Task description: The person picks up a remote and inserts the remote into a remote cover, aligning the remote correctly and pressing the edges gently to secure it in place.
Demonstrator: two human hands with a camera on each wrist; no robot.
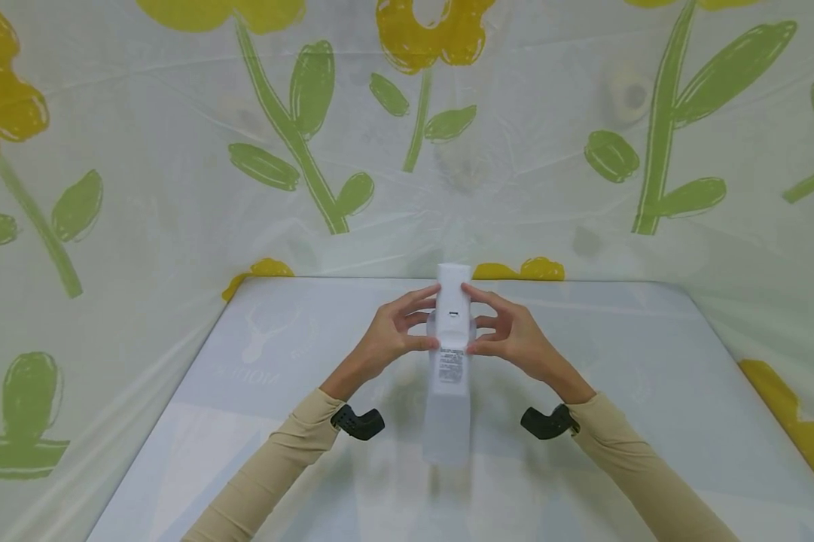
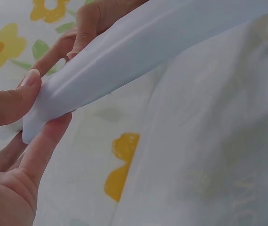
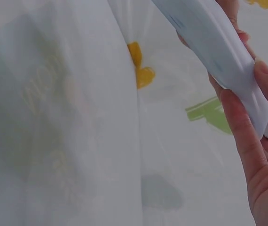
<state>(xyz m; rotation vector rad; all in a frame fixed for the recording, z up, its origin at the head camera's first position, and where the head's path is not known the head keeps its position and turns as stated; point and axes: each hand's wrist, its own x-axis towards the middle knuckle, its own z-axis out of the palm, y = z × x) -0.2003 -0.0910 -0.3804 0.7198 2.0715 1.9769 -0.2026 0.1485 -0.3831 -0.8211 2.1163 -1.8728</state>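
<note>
Above the middle of the table (image 1: pixel 257 452), we hold a long white folded strip, a plastic bag (image 1: pixel 450 354) by the look of its printed label, lifted off the surface between both hands. On the left, our left hand (image 1: pixel 388 339) pinches the bag's left edge: the thumb (image 2: pixel 11 103) presses on top and the fingers (image 2: pixel 44 141) curl in beneath, so the fold stays flat and cannot spring open. The grip is narrow, only the fingertips closed on the film, the palm standing clear of it.

In the centre, the bag runs away from us, its far end rising toward the flowered sheet (image 1: pixel 176 150) that hangs behind and around the table, its near end drooping loosely toward us. We judge it is held near the label because that is where the folds meet and need holding.

On the right, our right hand (image 1: pixel 515 339) mirrors the other, thumb and fingers (image 3: pixel 242 122) closed on the opposite edge, keeping the strip taut across its width. Black wrist mounts (image 1: pixel 359 421) sit on both beige sleeves (image 1: pixel 278 467).
</note>
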